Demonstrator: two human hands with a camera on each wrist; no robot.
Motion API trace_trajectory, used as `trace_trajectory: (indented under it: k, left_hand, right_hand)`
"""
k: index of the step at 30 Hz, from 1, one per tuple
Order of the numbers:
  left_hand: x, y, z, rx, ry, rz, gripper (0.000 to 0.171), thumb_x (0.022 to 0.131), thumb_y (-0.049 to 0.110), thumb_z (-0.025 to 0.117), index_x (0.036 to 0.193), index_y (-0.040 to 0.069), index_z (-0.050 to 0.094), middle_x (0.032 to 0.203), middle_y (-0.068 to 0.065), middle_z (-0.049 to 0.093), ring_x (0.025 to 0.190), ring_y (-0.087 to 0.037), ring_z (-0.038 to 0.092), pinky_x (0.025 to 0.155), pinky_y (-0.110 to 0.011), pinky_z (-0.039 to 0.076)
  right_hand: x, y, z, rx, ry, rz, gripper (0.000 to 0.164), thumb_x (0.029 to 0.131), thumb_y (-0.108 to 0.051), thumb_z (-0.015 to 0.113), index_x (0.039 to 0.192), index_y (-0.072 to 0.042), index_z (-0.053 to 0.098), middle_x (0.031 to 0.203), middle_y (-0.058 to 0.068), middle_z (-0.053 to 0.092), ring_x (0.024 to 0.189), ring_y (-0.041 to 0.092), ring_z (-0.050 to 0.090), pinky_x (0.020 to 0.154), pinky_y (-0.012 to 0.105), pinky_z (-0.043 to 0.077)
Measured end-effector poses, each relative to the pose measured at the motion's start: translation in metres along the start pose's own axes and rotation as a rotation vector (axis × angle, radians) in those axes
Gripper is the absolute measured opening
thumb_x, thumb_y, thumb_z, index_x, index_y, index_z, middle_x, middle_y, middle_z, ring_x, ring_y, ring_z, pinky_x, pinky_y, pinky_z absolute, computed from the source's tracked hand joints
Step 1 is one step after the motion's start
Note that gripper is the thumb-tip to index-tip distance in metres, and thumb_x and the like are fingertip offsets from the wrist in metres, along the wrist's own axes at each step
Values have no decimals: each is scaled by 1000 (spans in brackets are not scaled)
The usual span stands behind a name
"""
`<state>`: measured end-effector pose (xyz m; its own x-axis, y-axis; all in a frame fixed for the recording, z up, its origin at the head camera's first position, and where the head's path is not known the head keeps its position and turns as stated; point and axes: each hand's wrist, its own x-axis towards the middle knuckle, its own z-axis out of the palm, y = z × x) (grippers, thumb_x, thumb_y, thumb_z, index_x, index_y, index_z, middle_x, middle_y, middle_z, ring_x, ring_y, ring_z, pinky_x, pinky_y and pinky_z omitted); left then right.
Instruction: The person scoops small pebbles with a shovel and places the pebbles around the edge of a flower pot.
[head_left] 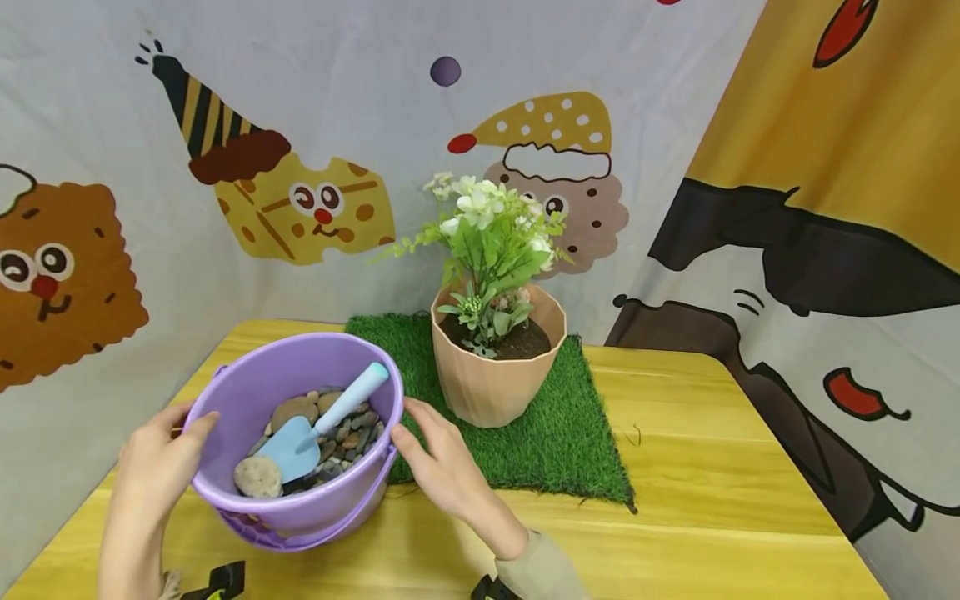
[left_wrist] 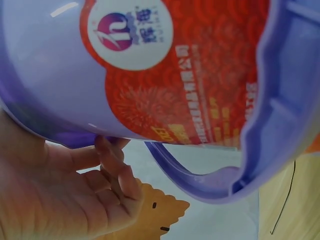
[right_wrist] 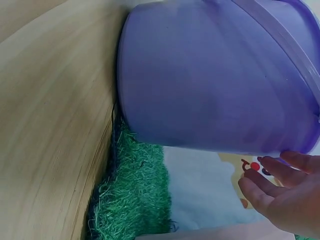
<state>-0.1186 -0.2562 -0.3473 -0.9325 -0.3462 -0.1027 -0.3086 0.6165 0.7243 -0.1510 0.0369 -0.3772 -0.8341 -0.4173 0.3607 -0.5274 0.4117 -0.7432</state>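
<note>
A purple bucket [head_left: 300, 354] stands at the left of the wooden table. Inside it are grey and brown pebbles [head_left: 348, 442], a larger pale stone [head_left: 258, 477] and a blue hand trowel [head_left: 292, 446], its handle leaning on the far right rim. My left hand [head_left: 156, 458] grips the bucket's left rim, thumb over the inside and fingers outside. At the right rim, my right hand [head_left: 442, 462] touches the bucket with fairly straight fingers [right_wrist: 260, 192]. The bucket's handle [left_wrist: 215, 185] hangs down at the near side, by a red label [left_wrist: 200, 75].
A pink flowerpot [head_left: 487, 392] holding soil and a white-flowered plant [head_left: 487, 242] stands on a green artificial-grass mat [head_left: 555, 450], right of the bucket. The wooden table [head_left: 697, 442] extends to the right. A cartoon-printed cloth [head_left: 360, 75] hangs behind.
</note>
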Motion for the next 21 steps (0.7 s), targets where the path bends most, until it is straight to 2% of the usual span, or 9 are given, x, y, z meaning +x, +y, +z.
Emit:
trace_trajectory:
  k: [6, 11, 14, 21]
  left_hand:
    - [-1, 2, 2, -26, 33, 17, 57, 95, 32, 37, 135, -8, 34, 122, -33, 47, 94, -36, 57, 56, -16, 42]
    - [-4, 5, 4, -34, 63, 36, 48, 95, 26, 35, 129, -8, 41, 112, -30, 52, 75, -19, 58, 53, -18, 44]
    - [-5, 6, 5, -44, 69, 42, 47, 95, 25, 34, 127, -8, 42, 109, -29, 52, 69, -12, 55, 52, -20, 45]
    - [-6, 5, 6, -47, 108, 47, 43, 94, 23, 37, 123, -7, 47, 106, -27, 54, 68, -9, 52, 52, -18, 42]
  right_hand:
    - [2, -2, 2, -9, 14, 12, 49, 96, -40, 38, 137, -14, 42, 138, 5, 46, 127, 22, 44, 106, 44, 38]
    - [3, -3, 4, -8, 44, 12, 51, 94, -41, 40, 135, -11, 43, 137, 8, 47, 127, 22, 44, 106, 44, 38]
    - [3, -4, 5, -11, 65, -8, 49, 94, -39, 42, 134, -11, 45, 136, 8, 48, 126, 21, 46, 105, 43, 39]
    - [4, -4, 7, -28, 88, -79, 46, 93, -32, 44, 134, -11, 46, 137, 5, 49, 126, 20, 45, 105, 41, 39]
